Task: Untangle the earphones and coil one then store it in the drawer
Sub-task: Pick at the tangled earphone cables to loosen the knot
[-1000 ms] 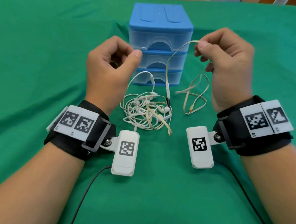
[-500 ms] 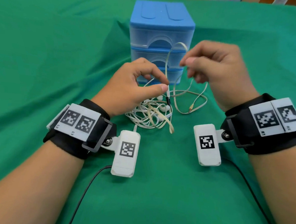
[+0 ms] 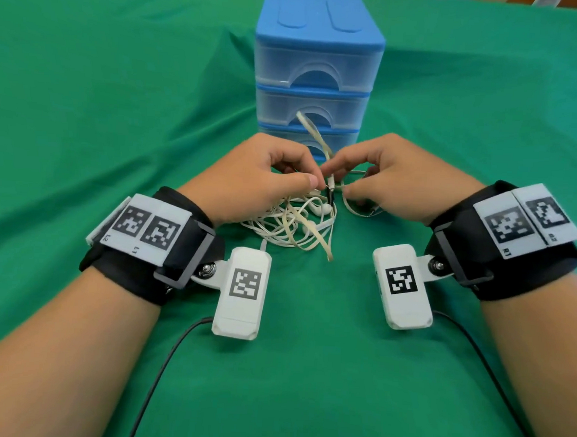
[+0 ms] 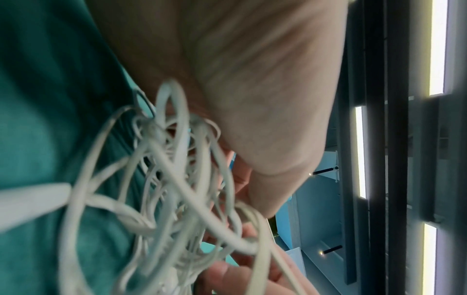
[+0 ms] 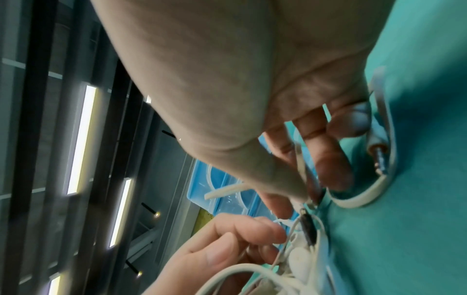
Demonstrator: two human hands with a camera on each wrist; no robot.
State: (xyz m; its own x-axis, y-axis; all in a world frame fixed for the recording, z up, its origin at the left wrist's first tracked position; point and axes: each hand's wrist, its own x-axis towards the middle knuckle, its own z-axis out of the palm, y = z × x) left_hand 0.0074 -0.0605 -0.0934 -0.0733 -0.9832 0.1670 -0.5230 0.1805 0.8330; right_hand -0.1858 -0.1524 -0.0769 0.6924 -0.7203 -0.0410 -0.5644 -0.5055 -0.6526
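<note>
A tangle of white and beige earphones (image 3: 290, 225) lies on the green cloth in front of the blue drawer unit (image 3: 316, 69), whose three drawers are closed. My left hand (image 3: 314, 181) pinches a thin cable at the top of the tangle, beside the dark inline piece (image 3: 330, 195). My right hand (image 3: 336, 179) pinches the flat beige cable (image 5: 300, 165) just above that piece. A loop of the beige cable (image 3: 310, 129) sticks up before the drawers. Its jack (image 5: 379, 157) lies on the cloth under my right fingers. The left wrist view is filled by the blurred tangle (image 4: 164, 199).
The green cloth (image 3: 119, 109) covers the whole table, with folds on the left. Black leads (image 3: 158, 372) run back from both wrist cameras along my forearms. Ceiling lights and dark window frames show behind the hands in both wrist views.
Both hands dropped from in front of the drawers to the tangle and came together. The left hand, empty a second ago, now pinches a cable; the raised beige loop has sunk lower.
</note>
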